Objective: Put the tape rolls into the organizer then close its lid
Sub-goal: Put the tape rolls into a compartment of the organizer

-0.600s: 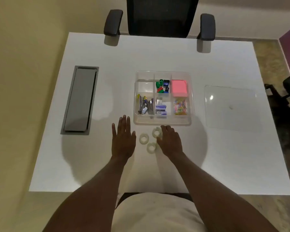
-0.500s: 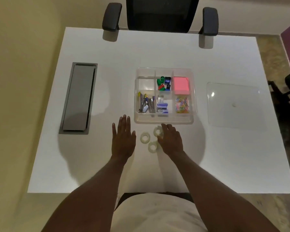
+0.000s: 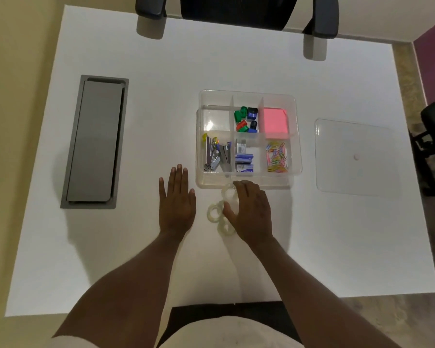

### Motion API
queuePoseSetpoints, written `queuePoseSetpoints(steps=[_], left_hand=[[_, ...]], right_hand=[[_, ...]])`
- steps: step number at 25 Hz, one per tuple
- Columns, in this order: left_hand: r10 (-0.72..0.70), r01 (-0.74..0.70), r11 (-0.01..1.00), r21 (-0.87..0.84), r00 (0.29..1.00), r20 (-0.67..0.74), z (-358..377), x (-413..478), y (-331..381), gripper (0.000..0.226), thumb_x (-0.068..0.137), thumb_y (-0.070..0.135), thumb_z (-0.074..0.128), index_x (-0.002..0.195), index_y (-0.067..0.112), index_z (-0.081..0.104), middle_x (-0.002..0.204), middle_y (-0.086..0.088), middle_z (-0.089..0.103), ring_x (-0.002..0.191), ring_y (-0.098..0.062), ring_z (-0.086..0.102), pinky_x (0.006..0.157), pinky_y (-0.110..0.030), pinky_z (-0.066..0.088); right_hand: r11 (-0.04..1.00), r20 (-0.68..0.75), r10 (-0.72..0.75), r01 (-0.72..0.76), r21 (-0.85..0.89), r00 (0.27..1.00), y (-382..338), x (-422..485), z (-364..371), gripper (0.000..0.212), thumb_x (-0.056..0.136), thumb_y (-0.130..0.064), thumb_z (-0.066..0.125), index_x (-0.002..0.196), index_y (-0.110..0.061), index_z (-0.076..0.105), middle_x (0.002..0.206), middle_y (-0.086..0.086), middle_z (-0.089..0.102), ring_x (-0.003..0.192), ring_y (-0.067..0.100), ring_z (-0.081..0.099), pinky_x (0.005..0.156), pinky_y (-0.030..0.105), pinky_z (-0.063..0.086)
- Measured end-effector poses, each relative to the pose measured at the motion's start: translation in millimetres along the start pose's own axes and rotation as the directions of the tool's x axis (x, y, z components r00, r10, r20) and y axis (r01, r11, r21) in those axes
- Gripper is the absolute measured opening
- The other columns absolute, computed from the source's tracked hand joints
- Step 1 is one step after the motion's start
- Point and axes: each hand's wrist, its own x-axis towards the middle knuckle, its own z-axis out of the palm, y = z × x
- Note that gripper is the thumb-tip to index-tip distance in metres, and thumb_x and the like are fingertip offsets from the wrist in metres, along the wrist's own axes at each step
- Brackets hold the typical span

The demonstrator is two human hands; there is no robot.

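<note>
Three tape rolls point(image 3: 221, 212) lie clustered on the desk point(image 3: 261, 259) just off the near edge of the clear organizer point(image 3: 296, 136). None is in it yet, so the first step is only starting. The right hand point(image 3: 249, 212) rests over the cluster, fingers curled loosely on the rolls; a firm grasp cannot be told. The left hand point(image 3: 177, 199) lies flat and released beside them. Next: pinch one roll and carry it to the empty far-left compartment. The lid point(image 3: 354, 156) waits near the desk's right edge.
</note>
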Motion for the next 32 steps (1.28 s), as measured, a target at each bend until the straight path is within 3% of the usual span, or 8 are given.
queuePoseSetpoints(steps=[4,7,11,14,18,23,28,32], left_hand=[[-0.018,0.018,1.000,-0.013,0.999,-0.034,4,1,-1,0.063,0.112,0.034,0.032,0.170,0.014,0.019,0.180,-0.007,0.017,0.169,-0.023,0.011,0.136,-0.055,0.012],[-0.019,0.018,1.000,-0.016,0.998,-0.062,7,1,-3,0.064,0.111,0.035,0.033,0.170,0.015,0.021,0.179,-0.005,0.019,0.168,-0.021,0.013,0.137,-0.054,0.012],[-0.015,0.014,1.000,-0.016,0.997,-0.075,14,1,-6,0.065,0.110,0.039,0.028,0.171,0.017,0.018,0.180,-0.003,0.016,0.169,-0.020,0.011,0.136,-0.054,0.012],[-0.025,0.023,0.999,-0.026,0.997,-0.068,19,2,-8,0.067,0.110,0.041,0.029,0.172,0.020,0.013,0.181,0.000,0.010,0.169,-0.018,0.008,0.137,-0.054,0.011],[-0.024,0.023,1.000,-0.015,0.997,-0.069,23,1,-9,0.068,0.110,0.042,0.026,0.172,0.021,0.008,0.181,0.001,0.006,0.169,-0.018,0.007,0.137,-0.053,0.010],[-0.036,0.036,0.999,-0.007,0.997,-0.062,22,2,-8,0.070,0.109,0.043,0.027,0.172,0.025,0.002,0.182,0.003,0.004,0.169,-0.017,0.006,0.137,-0.053,0.011],[-0.037,0.037,0.999,-0.006,0.997,-0.071,22,3,-8,0.068,0.109,0.047,0.020,0.172,0.027,0.001,0.181,0.002,0.009,0.169,-0.017,0.007,0.136,-0.054,0.012],[-0.033,0.033,0.999,0.001,0.996,-0.080,21,4,-7,0.068,0.110,0.046,0.022,0.172,0.025,0.005,0.181,0.001,0.012,0.169,-0.017,0.008,0.136,-0.055,0.015]], right_hand=[[0.994,-0.145,-0.059,0.071,0.078,0.988,-17,67,-17,0.053,0.088,-0.047,0.065,0.131,-0.017,0.054,0.126,0.005,0.060,0.116,0.019,0.054,0.097,0.030,0.049],[0.997,-0.158,-0.013,0.025,0.073,0.987,-32,146,-33,0.051,0.087,-0.042,0.068,0.129,-0.017,0.055,0.125,0.006,0.060,0.115,0.022,0.055,0.096,0.033,0.048],[0.999,0.044,0.012,-0.009,-0.051,0.999,-41,228,-37,0.045,0.088,-0.034,0.068,0.126,-0.011,0.058,0.123,0.008,0.058,0.115,0.027,0.054,0.093,0.038,0.046],[0.982,0.203,-0.025,0.062,-0.176,0.979,-41,264,-23,0.041,0.090,-0.033,0.068,0.123,-0.010,0.060,0.122,0.009,0.060,0.117,0.029,0.054,0.097,0.039,0.044],[0.934,0.258,-0.118,0.196,-0.300,0.959,-44,277,-3,0.032,0.088,-0.031,0.070,0.112,-0.011,0.064,0.114,0.008,0.066,0.113,0.028,0.056,0.096,0.038,0.041],[0.928,0.244,-0.125,0.200,-0.315,0.962,-39,281,11,0.024,0.088,-0.019,0.068,0.110,-0.011,0.064,0.110,0.008,0.068,0.110,0.029,0.057,0.095,0.038,0.041],[0.955,0.186,-0.132,0.175,-0.241,0.974,-33,274,6,0.025,0.086,-0.015,0.063,0.111,-0.012,0.064,0.108,0.007,0.067,0.106,0.028,0.057,0.092,0.038,0.041],[0.988,0.028,-0.139,0.141,-0.059,0.990,-28,239,-11,0.020,0.087,-0.019,0.063,0.107,-0.014,0.067,0.102,0.005,0.066,0.099,0.026,0.058,0.087,0.038,0.045]])
